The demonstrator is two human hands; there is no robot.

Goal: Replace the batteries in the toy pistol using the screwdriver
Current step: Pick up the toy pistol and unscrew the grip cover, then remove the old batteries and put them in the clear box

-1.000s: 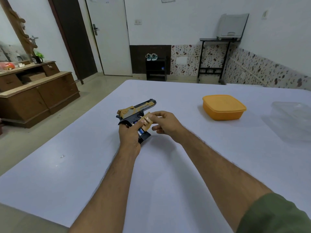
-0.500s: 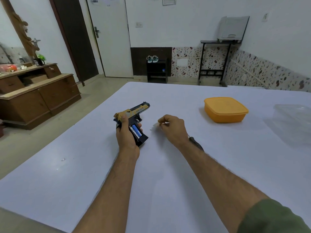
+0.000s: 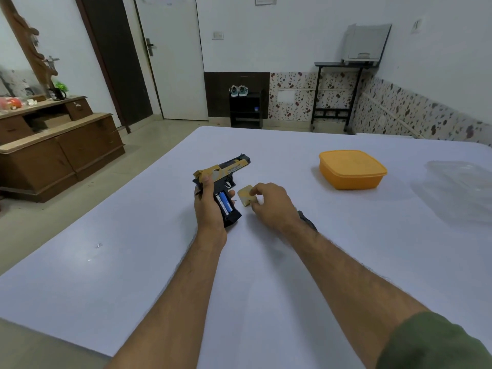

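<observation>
My left hand grips the black and tan toy pistol by its handle, barrel pointing away and to the right. The handle's compartment is uncovered and blue batteries show inside. Just right of the pistol, my right hand pinches the small tan battery cover, low over the white table. The screwdriver's dark handle lies on the table, mostly hidden behind my right wrist.
An orange lidded container stands on the table to the far right of the pistol. A clear plastic container sits at the right edge. The table's left edge drops to the floor, with a wooden dresser beyond.
The tan cover has come off the pistol's handle, exposing the blue batteries. My right hand has moved away to the right and now holds the cover beside the pistol.
</observation>
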